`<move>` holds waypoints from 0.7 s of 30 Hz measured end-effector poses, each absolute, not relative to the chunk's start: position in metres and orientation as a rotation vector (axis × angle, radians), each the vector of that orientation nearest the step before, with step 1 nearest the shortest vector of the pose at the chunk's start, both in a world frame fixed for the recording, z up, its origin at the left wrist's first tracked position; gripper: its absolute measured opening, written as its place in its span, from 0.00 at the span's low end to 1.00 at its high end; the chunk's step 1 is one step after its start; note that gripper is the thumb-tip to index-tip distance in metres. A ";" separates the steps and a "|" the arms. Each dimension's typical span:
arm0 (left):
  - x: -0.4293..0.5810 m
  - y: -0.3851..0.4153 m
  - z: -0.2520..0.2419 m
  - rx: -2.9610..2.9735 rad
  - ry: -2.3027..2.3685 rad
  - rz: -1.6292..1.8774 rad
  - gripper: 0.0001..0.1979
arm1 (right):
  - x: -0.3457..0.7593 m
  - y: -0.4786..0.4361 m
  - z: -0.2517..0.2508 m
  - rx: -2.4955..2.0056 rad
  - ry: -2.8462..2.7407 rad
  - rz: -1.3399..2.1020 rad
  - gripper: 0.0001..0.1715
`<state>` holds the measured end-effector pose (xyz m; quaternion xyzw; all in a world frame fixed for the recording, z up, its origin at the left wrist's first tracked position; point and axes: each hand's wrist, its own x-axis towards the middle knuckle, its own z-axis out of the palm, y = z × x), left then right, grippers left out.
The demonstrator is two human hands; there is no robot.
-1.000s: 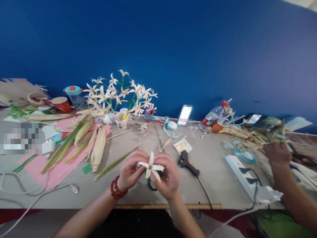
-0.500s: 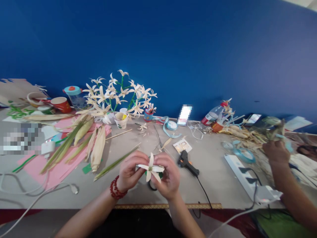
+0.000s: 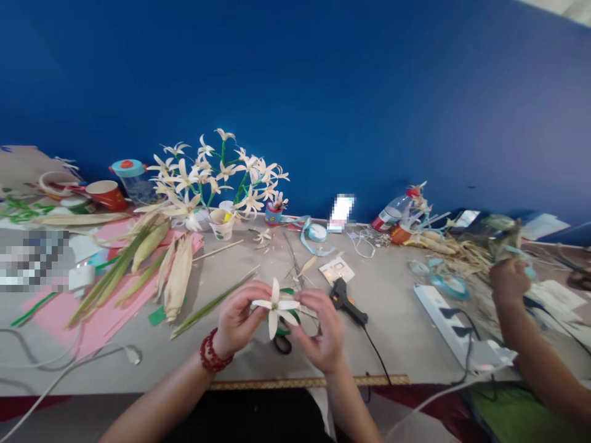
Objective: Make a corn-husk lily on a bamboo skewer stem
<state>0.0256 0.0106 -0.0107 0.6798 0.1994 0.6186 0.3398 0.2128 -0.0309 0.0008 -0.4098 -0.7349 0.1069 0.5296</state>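
My left hand [image 3: 240,317], with a red bead bracelet at the wrist, pinches a white handmade flower [image 3: 274,306] by its left side. Its long pointed petals face me around a small greenish centre. Close by the flower's right petals is my right hand [image 3: 323,329], its thumb and fingers apart. Beneath the flower, something green [image 3: 293,317] partly shows, along with a black loop [image 3: 282,344] like a scissors handle. A black glue gun [image 3: 348,304] lies just right of my right hand.
Several similar flowers [image 3: 221,172] stand in a paper cup [image 3: 222,224] at the back. Corn husks [image 3: 179,277] and pink paper [image 3: 60,326] lie left. On the right are a power strip [image 3: 447,326], blue ribbon [image 3: 447,286] and another person's hand [image 3: 510,280].
My right hand has opened and drawn slightly away from the flower, which stays in my left hand. More of the black loop shows below. The view has shifted slightly.
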 end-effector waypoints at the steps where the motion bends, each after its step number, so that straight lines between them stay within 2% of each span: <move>1: 0.025 0.011 -0.013 1.736 0.531 1.613 0.05 | 0.226 -0.033 -0.003 -1.084 -1.773 0.204 0.20; 5: 0.024 0.014 -0.022 1.712 0.562 1.618 0.05 | 0.296 -0.041 -0.023 -1.537 -1.720 0.086 0.13; 10: 0.025 0.017 -0.028 1.721 0.533 1.612 0.06 | 0.361 -0.047 -0.051 -1.935 -1.859 0.023 0.31; 12: 0.025 0.018 -0.029 1.717 0.547 1.596 0.06 | 0.371 -0.046 -0.059 -1.979 -1.936 0.093 0.32; 17: 0.024 0.021 -0.032 1.693 0.609 1.612 0.05 | 0.377 -0.038 -0.070 -1.899 -2.010 0.197 0.21; 21: 0.025 0.023 -0.035 1.688 0.641 1.623 0.04 | 0.379 -0.035 -0.068 -1.837 -2.024 0.208 0.18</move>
